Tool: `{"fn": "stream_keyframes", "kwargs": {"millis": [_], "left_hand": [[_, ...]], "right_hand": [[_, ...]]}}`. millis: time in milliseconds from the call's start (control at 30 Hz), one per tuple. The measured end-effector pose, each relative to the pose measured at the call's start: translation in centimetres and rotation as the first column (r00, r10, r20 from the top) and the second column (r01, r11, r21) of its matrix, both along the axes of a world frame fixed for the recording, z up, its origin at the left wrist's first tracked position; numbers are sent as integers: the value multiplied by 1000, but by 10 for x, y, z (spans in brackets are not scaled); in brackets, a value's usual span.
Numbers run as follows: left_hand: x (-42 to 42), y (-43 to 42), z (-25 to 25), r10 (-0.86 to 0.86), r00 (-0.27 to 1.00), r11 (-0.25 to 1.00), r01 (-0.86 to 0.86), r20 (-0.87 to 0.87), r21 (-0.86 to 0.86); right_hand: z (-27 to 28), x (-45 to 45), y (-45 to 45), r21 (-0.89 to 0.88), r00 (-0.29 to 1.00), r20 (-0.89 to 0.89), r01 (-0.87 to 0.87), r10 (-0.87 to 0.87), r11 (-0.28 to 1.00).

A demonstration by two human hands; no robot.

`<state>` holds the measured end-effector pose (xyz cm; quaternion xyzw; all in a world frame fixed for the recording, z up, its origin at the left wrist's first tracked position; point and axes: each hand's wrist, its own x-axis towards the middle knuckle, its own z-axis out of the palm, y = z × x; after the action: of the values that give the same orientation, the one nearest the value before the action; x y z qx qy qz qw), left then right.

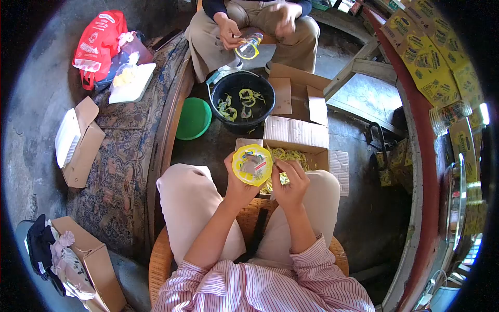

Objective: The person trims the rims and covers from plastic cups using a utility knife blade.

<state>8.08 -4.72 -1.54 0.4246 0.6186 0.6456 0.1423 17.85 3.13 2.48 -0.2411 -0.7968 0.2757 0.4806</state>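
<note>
Yellow cup (253,165) held up, near side of bucket (243,79).
L hand (239,178) grip curled round cup; R hand (292,181) fingertips at cup's edge, can't tell if grip's pinching. Box (297,132) w/ yellow strips (289,155) near-right of bucket; green basin (193,119) just left of bucket; curled scraps (247,96) inside bucket; co-worker's hand (230,32) w/ clear cup (249,47) on bucket's far side.

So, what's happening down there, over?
Left hand holding round yellow-and-clear plastic piece; right hand at its edge. Nothing blocks either hand. Open brown cardboard box beyond.
</note>
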Motion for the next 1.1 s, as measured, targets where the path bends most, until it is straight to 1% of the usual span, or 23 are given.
{"fn": "stream_keyframes", "kwargs": {"millis": [100,200,233,300,400,533,567,600,633,667,700,733,767,800,833,867,900,933,967,1000,1033,1067,1100], "left_hand": [[-5,0,-5,-26,993,999,22,115,36],[-4,1,-5,-16,989,999,8,148,53],[-3,1,-3,-17,993,999,12,119,42],[-2,1,2,-13,998,1000,12,57,22],[1,6,2,-44,996,995,36,82,96],[0,6,2,-3,991,998,-6,135,67],[-4,6,-2,16,988,998,-26,154,65],[-7,6,-5,36,983,997,-48,178,67],[-8,5,4,79,981,996,-85,179,27],[-9,2,1,111,973,993,-115,200,6],[-14,3,0,139,968,990,-140,207,-8],[-17,5,1,138,966,989,-145,217,18],[-20,6,1,137,964,987,-152,227,47],[-22,6,0,136,961,985,-158,241,74],[-24,5,-1,134,961,985,-156,241,72],[-25,4,-2,136,961,985,-157,241,70],[-29,5,-3,143,960,984,-164,239,72],[-30,5,1,134,950,983,-163,282,82],[-32,3,1,154,950,983,-174,272,53],[-34,2,1,174,949,982,-186,261,23],[-37,1,-1,192,949,980,-197,250,-5],[-38,2,-4,197,928,977,-214,315,18],[-39,4,-3,195,934,979,-206,299,5]], "right_hand": [[1,-2,7,-5,998,20,-63,63,998],[2,-1,6,-39,996,21,-87,88,995],[2,-1,6,-54,995,18,-92,93,994],[-1,1,6,-31,998,-2,-66,66,997],[-4,2,7,-17,999,-33,-6,5,1000],[-15,19,27,-60,987,-95,121,-126,991],[-13,23,39,-295,967,-186,114,-174,949],[-11,23,55,-508,936,-258,78,-238,858],[-16,18,74,-640,901,-355,-40,-249,767],[-31,9,95,-739,848,-446,-169,-286,652],[-50,3,108,-789,773,-536,-315,-339,528],[-74,-11,106,-848,841,-365,-124,-399,515],[-115,-27,107,-869,871,-184,72,-455,490],[-223,-36,124,-822,922,-33,195,-386,535],[-256,-45,108,-775,939,135,299,-316,557],[-243,-50,85,-645,887,398,452,-234,616],[-323,-43,83,-383,825,529,443,-201,811],[-314,-41,67,-229,707,681,454,-191,861],[-319,-39,56,-448,686,726,527,-51,722],[-320,-35,53,-604,642,743,523,189,601],[-326,-29,47,-616,622,748,524,231,588],[-332,-24,42,-600,618,753,504,226,622],[-333,-24,42,-579,612,760,483,220,657]]}}
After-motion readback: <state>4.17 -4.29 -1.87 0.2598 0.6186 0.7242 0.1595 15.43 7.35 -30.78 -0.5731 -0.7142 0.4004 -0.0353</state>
